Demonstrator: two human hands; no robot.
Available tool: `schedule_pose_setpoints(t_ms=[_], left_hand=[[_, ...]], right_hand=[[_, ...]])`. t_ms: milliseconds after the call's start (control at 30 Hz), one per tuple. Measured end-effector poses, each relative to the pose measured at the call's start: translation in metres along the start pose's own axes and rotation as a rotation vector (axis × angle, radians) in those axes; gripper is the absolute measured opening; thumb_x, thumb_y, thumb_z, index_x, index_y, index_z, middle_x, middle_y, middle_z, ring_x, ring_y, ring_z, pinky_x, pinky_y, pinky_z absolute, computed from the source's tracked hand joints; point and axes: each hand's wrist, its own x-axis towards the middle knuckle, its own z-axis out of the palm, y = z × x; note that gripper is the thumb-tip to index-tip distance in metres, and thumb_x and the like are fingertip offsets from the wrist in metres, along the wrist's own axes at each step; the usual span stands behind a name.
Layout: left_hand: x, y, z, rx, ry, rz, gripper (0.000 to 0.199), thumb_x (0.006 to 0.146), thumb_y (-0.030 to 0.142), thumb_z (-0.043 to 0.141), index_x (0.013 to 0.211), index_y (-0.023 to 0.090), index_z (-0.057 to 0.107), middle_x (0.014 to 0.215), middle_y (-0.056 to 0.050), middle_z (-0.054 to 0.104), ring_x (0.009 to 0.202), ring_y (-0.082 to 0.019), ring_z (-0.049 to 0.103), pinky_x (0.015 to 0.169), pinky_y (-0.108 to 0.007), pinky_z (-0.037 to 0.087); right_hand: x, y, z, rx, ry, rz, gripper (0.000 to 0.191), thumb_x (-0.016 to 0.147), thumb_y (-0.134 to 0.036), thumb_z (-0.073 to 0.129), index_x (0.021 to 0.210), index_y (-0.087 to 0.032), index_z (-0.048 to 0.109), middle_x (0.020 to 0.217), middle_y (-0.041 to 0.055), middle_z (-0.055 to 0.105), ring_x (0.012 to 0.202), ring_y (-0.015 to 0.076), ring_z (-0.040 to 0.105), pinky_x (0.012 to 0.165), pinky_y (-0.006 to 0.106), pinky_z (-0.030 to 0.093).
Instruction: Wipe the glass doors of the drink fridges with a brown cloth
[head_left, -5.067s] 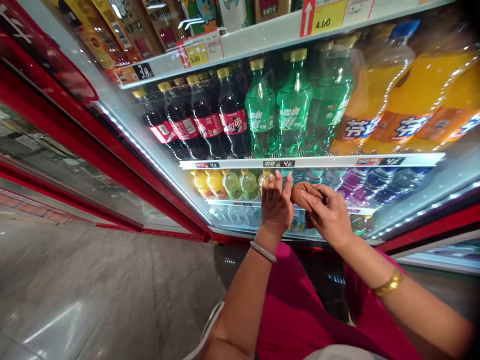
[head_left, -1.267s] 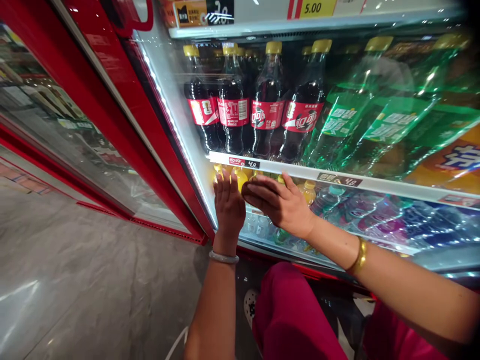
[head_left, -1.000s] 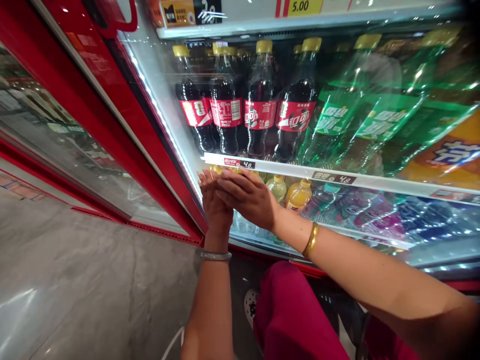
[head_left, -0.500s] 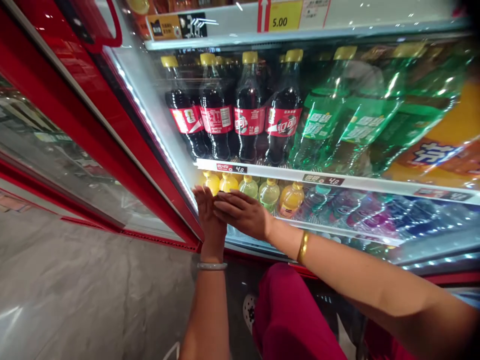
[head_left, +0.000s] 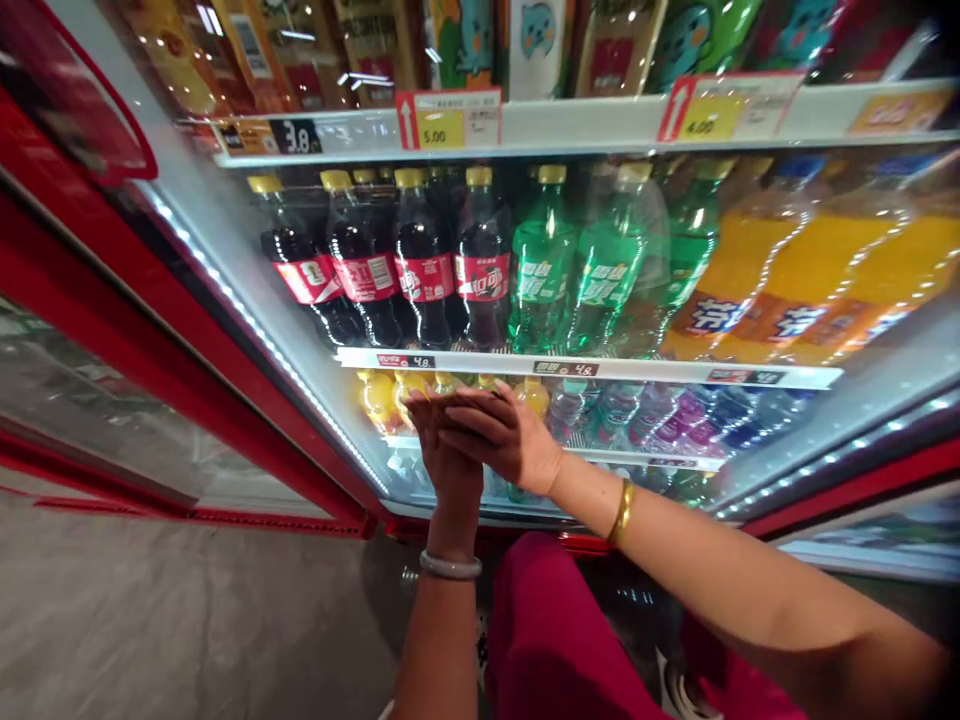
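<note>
My left hand (head_left: 450, 475), with a grey bangle (head_left: 450, 566) at the wrist, is raised in front of a drinks fridge with its fingers stretched out. Across it lies my right hand (head_left: 517, 445), a gold bangle (head_left: 622, 510) on that wrist. Its fingers are straight and touch the left hand; the palms face each other. I see nothing held, though the space between the palms is hidden. Behind the hands, yellow juice bottles (head_left: 377, 400) stand on a lower shelf, partly covered by my fingers.
Cola bottles (head_left: 424, 285), green soda bottles (head_left: 606, 275) and orange soda bottles (head_left: 780, 265) line the middle shelf (head_left: 495, 361). Cartons (head_left: 535, 50) stand above. The fridge's red frame (head_left: 247, 390) runs along the left. Grey floor (head_left: 187, 620) lies below.
The view has shifted, showing more of the upper shelf and the orange soda bottles on the right. My hands stay together and sit slightly lower and further right in the picture.
</note>
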Motion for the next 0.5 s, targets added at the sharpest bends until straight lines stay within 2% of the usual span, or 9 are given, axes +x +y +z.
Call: schedule_pose_setpoints(t_ms=[67, 167, 267, 333, 400, 500], left_hand=[[-0.011, 0.012, 0.009, 0.015, 0.019, 0.018, 0.074, 0.106, 0.027, 0.042, 0.167, 0.032, 0.000, 0.176, -0.001, -0.004, 0.162, -0.023, -0.009, 0.134, -0.055, 0.002], [-0.024, 0.035, 0.022, 0.030, 0.000, 0.053, 0.072, 0.106, 0.024, 0.041, 0.168, 0.029, 0.006, 0.175, -0.005, 0.003, 0.162, -0.024, -0.003, 0.134, -0.054, 0.011], [-0.023, 0.060, 0.036, 0.037, 0.000, 0.090, 0.070, 0.105, 0.020, 0.040, 0.167, 0.028, 0.009, 0.175, -0.007, 0.005, 0.162, -0.026, 0.001, 0.133, -0.055, 0.016], [-0.019, 0.075, 0.046, 0.043, 0.040, 0.102, 0.071, 0.105, 0.017, 0.039, 0.167, 0.027, 0.008, 0.175, -0.008, 0.005, 0.162, -0.026, 0.000, 0.133, -0.055, 0.015], [-0.014, 0.088, 0.055, 0.050, 0.069, 0.129, 0.071, 0.104, 0.016, 0.041, 0.167, 0.026, 0.009, 0.174, -0.010, 0.010, 0.162, -0.026, 0.004, 0.133, -0.056, 0.014], [-0.012, 0.103, 0.065, 0.040, 0.072, 0.171, 0.070, 0.104, 0.020, 0.045, 0.167, 0.027, 0.016, 0.174, -0.009, 0.015, 0.162, -0.025, 0.008, 0.135, -0.053, 0.012]], right_hand=[[-0.027, 0.005, -0.015, -0.031, -0.035, -0.021, 0.031, 0.099, -0.020, 0.061, 0.125, -0.036, 0.071, 0.138, -0.0056, 0.069, 0.143, 0.0202, 0.053, 0.130, 0.048, 0.031], [-0.061, 0.022, -0.053, -0.119, -0.041, -0.005, 0.028, 0.099, -0.017, 0.060, 0.120, -0.033, 0.072, 0.132, -0.0071, 0.072, 0.141, 0.0173, 0.054, 0.135, 0.047, 0.018], [-0.061, 0.040, -0.082, -0.169, 0.069, 0.118, 0.028, 0.098, -0.015, 0.061, 0.119, -0.032, 0.071, 0.130, -0.0058, 0.073, 0.145, 0.0172, 0.050, 0.135, 0.052, 0.014], [-0.050, 0.047, -0.087, -0.156, 0.137, 0.193, 0.029, 0.098, -0.016, 0.062, 0.121, -0.031, 0.070, 0.132, -0.0026, 0.072, 0.147, 0.0183, 0.048, 0.135, 0.054, 0.014], [-0.042, 0.048, -0.084, -0.108, 0.143, 0.220, 0.031, 0.099, -0.019, 0.062, 0.126, -0.032, 0.069, 0.135, -0.0018, 0.071, 0.147, 0.0185, 0.048, 0.135, 0.054, 0.015], [-0.056, 0.047, -0.081, -0.076, 0.080, 0.163, 0.034, 0.100, -0.024, 0.061, 0.129, -0.039, 0.068, 0.137, -0.0048, 0.069, 0.147, 0.0186, 0.048, 0.132, 0.052, 0.024]])
